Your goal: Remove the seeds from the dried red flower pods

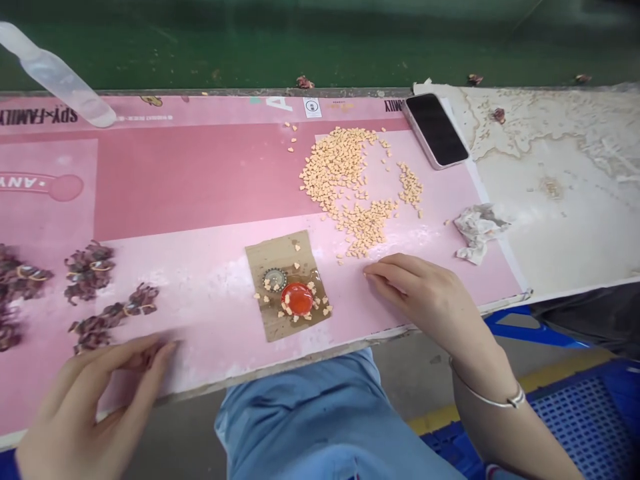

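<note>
Banded dried flower bundles (89, 272), blurred left hand (90, 407) just below them, fingers curved, grip impossible to tell; across the pink mat (200, 180), a cardboard scrap (265, 260); then pale heart-shaped pieces (340, 167), right hand (420, 293) open, empty, fingertips down just beside them!

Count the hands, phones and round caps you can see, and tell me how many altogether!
Hands: 2 (left hand, right hand)
Phones: 1 (phone)
Round caps: 2 (silver bottle cap, red cap)
Total: 5
</note>
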Demonstrator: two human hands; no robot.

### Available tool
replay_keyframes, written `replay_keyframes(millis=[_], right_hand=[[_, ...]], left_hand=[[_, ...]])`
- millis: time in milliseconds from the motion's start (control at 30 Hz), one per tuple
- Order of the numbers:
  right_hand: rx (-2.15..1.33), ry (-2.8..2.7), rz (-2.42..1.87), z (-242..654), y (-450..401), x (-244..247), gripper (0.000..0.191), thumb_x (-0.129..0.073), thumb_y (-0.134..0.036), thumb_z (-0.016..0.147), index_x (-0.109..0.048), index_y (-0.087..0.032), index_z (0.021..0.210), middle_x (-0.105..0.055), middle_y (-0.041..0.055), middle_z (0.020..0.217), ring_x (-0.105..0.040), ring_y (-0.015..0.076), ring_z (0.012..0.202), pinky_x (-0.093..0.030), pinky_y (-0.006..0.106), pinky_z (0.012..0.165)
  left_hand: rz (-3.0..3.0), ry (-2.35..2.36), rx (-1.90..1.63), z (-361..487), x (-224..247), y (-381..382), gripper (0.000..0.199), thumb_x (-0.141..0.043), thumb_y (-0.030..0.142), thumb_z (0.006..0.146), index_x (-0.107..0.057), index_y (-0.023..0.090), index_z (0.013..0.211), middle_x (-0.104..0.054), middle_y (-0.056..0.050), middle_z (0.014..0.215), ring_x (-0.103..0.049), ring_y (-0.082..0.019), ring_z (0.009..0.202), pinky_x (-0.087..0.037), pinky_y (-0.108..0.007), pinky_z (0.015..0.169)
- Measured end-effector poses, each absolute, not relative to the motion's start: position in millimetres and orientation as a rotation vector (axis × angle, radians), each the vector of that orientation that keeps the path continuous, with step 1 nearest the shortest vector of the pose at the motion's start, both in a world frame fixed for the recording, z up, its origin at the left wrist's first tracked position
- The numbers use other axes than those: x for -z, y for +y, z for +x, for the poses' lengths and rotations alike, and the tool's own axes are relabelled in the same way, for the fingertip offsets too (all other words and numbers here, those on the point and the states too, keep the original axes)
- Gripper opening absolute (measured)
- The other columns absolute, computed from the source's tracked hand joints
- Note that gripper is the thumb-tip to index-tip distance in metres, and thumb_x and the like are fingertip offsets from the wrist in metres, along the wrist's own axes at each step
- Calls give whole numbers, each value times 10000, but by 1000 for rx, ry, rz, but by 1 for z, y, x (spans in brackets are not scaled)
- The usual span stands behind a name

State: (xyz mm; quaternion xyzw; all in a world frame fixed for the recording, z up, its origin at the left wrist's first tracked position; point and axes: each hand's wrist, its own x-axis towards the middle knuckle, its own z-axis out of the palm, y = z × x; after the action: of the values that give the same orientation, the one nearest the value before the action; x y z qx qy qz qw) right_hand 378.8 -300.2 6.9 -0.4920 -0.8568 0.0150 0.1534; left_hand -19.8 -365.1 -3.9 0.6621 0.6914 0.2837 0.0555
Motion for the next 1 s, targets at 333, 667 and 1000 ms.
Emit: replay_keyframes(millis=[333, 667, 1000], right_hand=[[-118, -2267, -1289, 354, -302, -14, 201, -604, -129, 1057, -687, -235, 908, -765, 6, 825, -708, 138, 675, -561, 249, 636], [-211, -2113, -1392, 362, -314, -14, 216, -680, -87, 977, -732, -296, 987, -781, 1, 844, -739, 174, 693, -610, 309, 621], [-158, -2111, -1544, 375, -308, 3, 83, -689, -174, 1015, -728, -235, 973, -777, 46, 889, -748, 210, 788, -593, 333, 640]], left_hand=[[2001, 2066, -863, -11, 10, -368, 237, -711, 463, 980, -804, 257, 1051, -802, -31, 1051, -731, -196, 875, -549, -298, 811], [1976, 2013, -944, -2, 7, -369, 161, -767, 334, 950, -816, 219, 1052, -822, -42, 1032, -743, -185, 922, -553, -260, 919], [2089, 1914, -1050, 3, 3, -366, 198, -782, 138, 930, -829, 241, 1092, -795, -10, 1001, -716, -133, 841, -556, -228, 755]])
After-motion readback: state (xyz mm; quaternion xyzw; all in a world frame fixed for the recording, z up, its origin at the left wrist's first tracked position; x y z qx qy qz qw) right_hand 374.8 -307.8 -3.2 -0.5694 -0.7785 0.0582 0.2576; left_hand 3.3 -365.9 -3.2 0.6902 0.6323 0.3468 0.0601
